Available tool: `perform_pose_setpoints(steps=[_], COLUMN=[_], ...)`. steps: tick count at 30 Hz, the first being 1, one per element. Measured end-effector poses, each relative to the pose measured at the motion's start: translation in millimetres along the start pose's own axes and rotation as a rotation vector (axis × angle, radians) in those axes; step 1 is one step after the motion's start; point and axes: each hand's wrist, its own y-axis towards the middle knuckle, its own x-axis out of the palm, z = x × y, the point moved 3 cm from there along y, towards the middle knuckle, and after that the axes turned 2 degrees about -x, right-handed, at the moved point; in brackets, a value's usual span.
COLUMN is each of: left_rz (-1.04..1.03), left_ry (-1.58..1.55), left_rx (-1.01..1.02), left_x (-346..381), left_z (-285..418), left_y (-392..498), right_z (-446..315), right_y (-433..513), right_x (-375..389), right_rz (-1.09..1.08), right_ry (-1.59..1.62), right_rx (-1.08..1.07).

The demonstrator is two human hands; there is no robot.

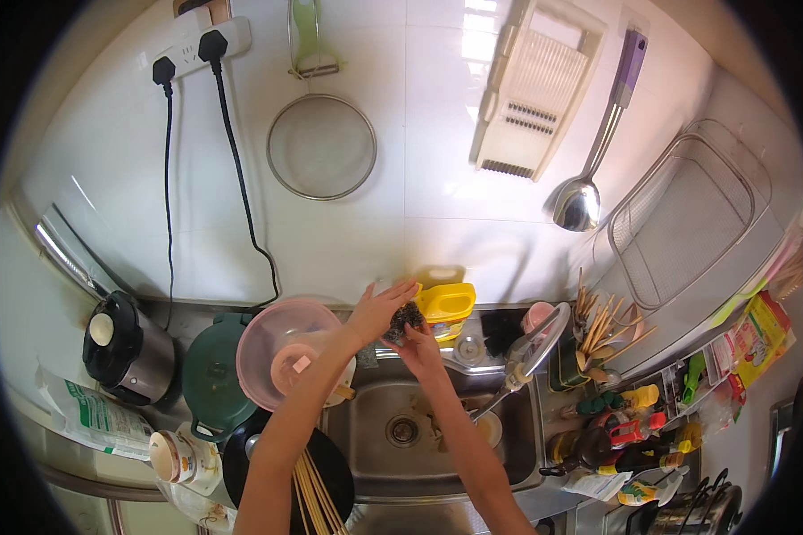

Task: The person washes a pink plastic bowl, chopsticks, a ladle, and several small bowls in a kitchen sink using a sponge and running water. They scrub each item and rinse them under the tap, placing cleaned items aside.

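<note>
My right hand (pixel 420 350) grips a dark steel-wool scouring pad (pixel 403 322) above the back edge of the sink. My left hand (pixel 381 313) reaches over the pad with its fingers stretched out, near the cap end of a yellow plastic bottle (pixel 447 304) against the wall; whether it touches the bottle or only the pad, I cannot tell. Below both hands lies the stainless steel sink (pixel 375 461), with food scraps around its drain and a small pale bowl (pixel 490 428) at its right side. The faucet (pixel 508 384) reaches over the basin from the right.
Left of the sink stand a pink plastic basin (pixel 254 361), a green lidded pot (pixel 214 381) and a black wok (pixel 334 461) with chopsticks. An electric pressure cooker (pixel 134 354) is farther left. A utensil holder (pixel 565 364) and several sauce bottles (pixel 595 445) stand at the right.
</note>
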Motion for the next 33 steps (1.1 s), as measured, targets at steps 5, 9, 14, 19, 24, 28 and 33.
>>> perform_pose_setpoints(steps=[5,9,14,19,24,28,33], left_rz=[0.020,0.037,0.066,-0.019,-0.141,0.286,0.547], left_ry=[0.052,0.066,0.085,0.024,0.162,-0.161,-0.476], left_rx=[-0.049,-0.057,-0.073,-0.096,0.021,-0.209,-0.699], left_x=[3.3,10.7,18.7,9.6,-9.9,-61.0,-36.2], left_z=[-7.8,-8.3,-9.4,-3.4,-1.0,26.7,41.5], left_y=[-1.4,-1.5,-2.6,-2.8,-4.7,-78.1,-291.7], right_z=[8.1,8.9,10.2,7.2,15.8,22.9,56.3], right_y=[2.0,1.6,-1.2,-0.8,-16.2,-68.9,-154.9], right_x=[-4.8,-8.7,-7.4,-9.0,-12.2,-11.4,1.4], right_rz=[0.007,0.022,-0.043,0.030,0.205,0.041,-0.069], right_ry=[0.053,0.001,0.005,-0.078,-0.026,-0.154,-0.436], right_rx=[0.004,-0.003,0.023,0.026,0.082,0.182,0.458])
